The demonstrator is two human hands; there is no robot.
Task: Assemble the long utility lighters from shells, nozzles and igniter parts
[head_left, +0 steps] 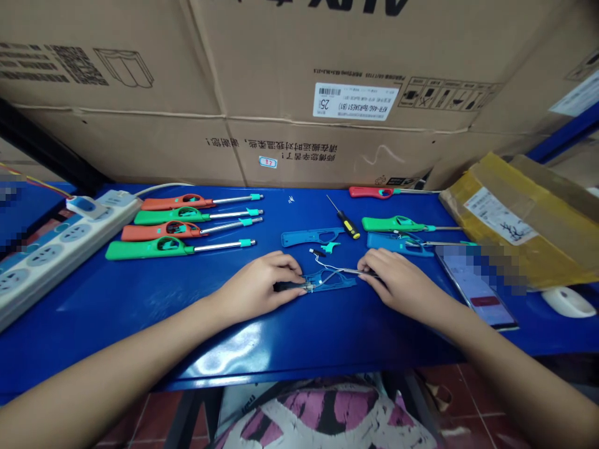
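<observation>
An opened blue gas lighter's lower shell half (340, 282) lies on the blue table in front of me, with a thin tube and wires across it. My left hand (267, 279) pinches the dark fuel tank (292, 286) at the shell's left end; the fingers partly hide it. My right hand (392, 279) grips the thin metal lighter tube (354, 271) at the right, its far end hidden by the hand. A small black piece (317, 252) on white wire lies just above, beside a teal trigger (331, 247). Behind them rests the other blue shell half (299, 237).
A yellow-black screwdriver (349, 224) lies behind the shells. Several orange and green lighters (163, 248) lie left, beside a white power strip (47, 252). More lighters (388, 223), a phone (472, 287), a taped yellow package (524, 218) and a white mouse (568, 302) occupy the right. A large carton (281, 81) stands behind.
</observation>
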